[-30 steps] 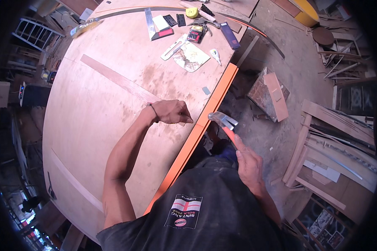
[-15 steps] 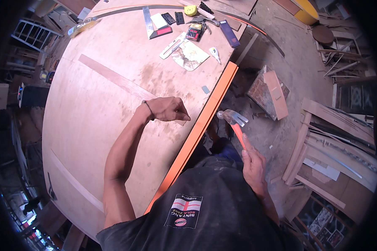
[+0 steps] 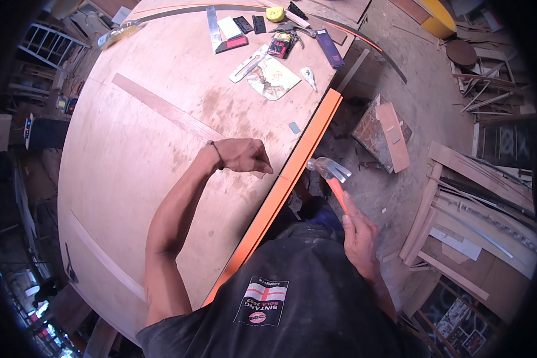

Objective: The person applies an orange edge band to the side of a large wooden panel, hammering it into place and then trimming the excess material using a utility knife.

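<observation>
My left hand (image 3: 244,156) is closed in a pinch over the plywood panel (image 3: 131,191), close to its right edge; what the fingertips hold is too small to make out. An orange grooved strip (image 3: 313,134) runs along that edge. In my right hand (image 3: 358,232) is a claw hammer (image 3: 331,170) with an orange handle, its steel head just right of the strip and level with my left fingertips. A light wood batten (image 3: 155,104) lies on the panel beyond my left hand, and a small grey piece (image 3: 294,127) lies beside the strip.
Tools cluster at the panel's far end: a metal square (image 3: 213,33), yellow tape (image 3: 274,15), black hinges (image 3: 258,24), a small glue bottle (image 3: 309,78). At right are a dirty block with a board (image 3: 392,131) and stacked boards (image 3: 471,227); a ladder (image 3: 48,45) is at upper left.
The hammer and my right hand have shifted a little rightward since a second ago, most of it by half a second ago. My left hand stays closed in nearly the same place.
</observation>
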A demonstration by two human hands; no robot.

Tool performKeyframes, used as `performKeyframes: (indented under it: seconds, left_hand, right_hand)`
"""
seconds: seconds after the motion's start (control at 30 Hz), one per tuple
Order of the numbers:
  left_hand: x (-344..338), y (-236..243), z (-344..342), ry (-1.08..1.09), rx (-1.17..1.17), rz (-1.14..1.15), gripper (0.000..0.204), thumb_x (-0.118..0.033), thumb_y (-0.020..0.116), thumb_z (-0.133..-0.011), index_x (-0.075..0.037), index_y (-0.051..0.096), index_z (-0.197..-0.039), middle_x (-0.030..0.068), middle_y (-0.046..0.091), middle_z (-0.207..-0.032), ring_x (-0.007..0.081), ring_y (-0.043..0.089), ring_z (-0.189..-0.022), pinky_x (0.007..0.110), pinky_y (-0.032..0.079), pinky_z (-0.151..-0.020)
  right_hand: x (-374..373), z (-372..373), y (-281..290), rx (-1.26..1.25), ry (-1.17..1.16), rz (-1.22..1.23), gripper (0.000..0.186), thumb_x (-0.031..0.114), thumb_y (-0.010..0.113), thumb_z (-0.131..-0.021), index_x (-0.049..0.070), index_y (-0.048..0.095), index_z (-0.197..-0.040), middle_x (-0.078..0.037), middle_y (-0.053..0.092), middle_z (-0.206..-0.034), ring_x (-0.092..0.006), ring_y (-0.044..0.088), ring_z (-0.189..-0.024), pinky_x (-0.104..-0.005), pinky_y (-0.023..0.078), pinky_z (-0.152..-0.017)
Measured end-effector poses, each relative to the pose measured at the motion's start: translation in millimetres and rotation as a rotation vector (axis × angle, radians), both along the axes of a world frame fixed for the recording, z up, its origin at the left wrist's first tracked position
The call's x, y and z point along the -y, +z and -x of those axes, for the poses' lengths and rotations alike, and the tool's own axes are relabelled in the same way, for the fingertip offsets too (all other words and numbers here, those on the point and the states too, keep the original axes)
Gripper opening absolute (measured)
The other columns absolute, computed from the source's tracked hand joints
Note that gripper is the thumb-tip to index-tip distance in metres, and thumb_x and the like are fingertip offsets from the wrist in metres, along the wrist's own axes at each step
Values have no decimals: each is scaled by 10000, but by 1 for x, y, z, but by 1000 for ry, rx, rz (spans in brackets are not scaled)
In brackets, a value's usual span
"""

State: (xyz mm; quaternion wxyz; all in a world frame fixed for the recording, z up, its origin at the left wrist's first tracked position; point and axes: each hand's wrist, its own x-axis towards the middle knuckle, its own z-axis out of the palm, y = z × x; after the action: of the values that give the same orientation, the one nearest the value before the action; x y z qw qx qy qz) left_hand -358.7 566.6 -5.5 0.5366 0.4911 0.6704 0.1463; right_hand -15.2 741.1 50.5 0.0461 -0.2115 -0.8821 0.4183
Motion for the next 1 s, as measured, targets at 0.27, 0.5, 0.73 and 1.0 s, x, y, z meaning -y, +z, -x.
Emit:
performKeyframes:
  seconds: [0.27,0.5,0.73,1.0]
  left_hand:
    - [-4,14,-5,-2,-123,45,400,-411,693,-1018,-78,830,-1191,117,828,-1119,281,779,-1047,391,581,-923]
    - [1,7,-5,13,-82,32,360,-379,704,-1007,-100,832,-1194,122,825,-1096,288,775,-1034,404,581,-909]
    - [-1,7,-4,-11,-99,15,367,-381,704,-1005,-91,832,-1190,132,822,-1113,304,770,-1033,418,577,-917]
    - [2,8,-5,5,-134,-5,402,-432,660,-1013,-101,835,-1161,99,826,-1057,299,772,-977,417,580,-874]
  right_hand:
    - [11,9,-3,-58,83,-179,592,83,682,-1003,240,604,-1568,-124,551,-787,-343,606,-635,-465,505,-598]
    - [15,14,-5,93,221,-267,623,94,692,-992,283,592,-1578,-101,536,-780,-328,612,-619,-459,508,-575]
    - [15,15,-5,36,213,-314,596,81,691,-988,278,628,-1548,-90,544,-776,-307,608,-612,-444,509,-568]
    - [9,2,-12,-46,70,-159,580,76,666,-1011,242,609,-1564,-134,549,-782,-341,598,-629,-455,499,-596]
